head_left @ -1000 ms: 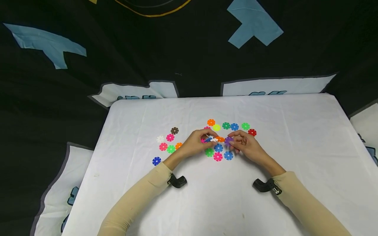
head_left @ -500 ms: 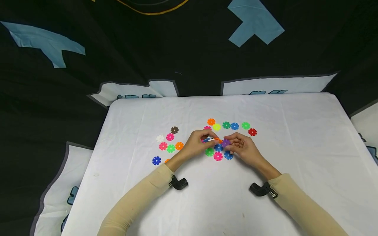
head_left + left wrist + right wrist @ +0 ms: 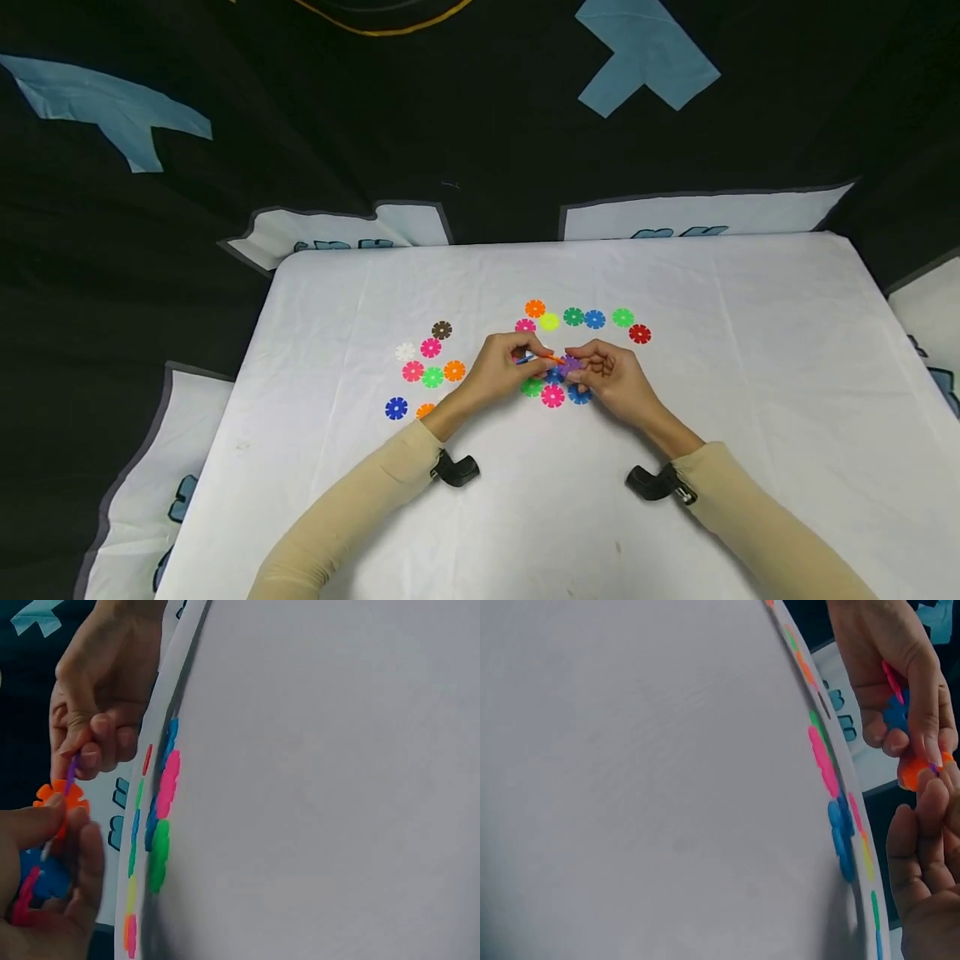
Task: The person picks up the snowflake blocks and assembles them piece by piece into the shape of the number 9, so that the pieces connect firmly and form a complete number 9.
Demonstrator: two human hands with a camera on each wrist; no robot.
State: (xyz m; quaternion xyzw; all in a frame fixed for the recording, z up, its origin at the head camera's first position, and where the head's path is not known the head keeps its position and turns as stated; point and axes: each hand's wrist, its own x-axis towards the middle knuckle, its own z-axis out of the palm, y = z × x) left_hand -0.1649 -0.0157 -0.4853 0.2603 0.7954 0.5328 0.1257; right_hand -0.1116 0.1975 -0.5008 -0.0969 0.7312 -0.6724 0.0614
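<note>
My left hand (image 3: 501,367) grips a short chain of notched plastic snowflake discs. In the left wrist view the chain shows a pink disc (image 3: 27,898), a blue disc (image 3: 49,876), a white edge and an orange disc (image 3: 73,796) at its end. Between thumb and fingers, my right hand (image 3: 621,382) pinches a purple disc (image 3: 570,365), which meets the orange disc edge-on. How deep their slots interlock cannot be made out. Below the hands lie loose discs, among them a pink disc (image 3: 552,396), a green disc (image 3: 532,387) and a partly covered blue disc (image 3: 579,395).
Beyond the hands lie several more discs, such as a red disc (image 3: 640,334) and a yellow disc (image 3: 549,322). Another group, including a brown disc (image 3: 442,330) and a dark blue disc (image 3: 396,407), lies left on the white-covered table (image 3: 555,517). Dark cloth hangs behind.
My right hand has moved left, bringing the purple disc from beside the orange disc up against it. The chain in my left hand has turned more edge-on.
</note>
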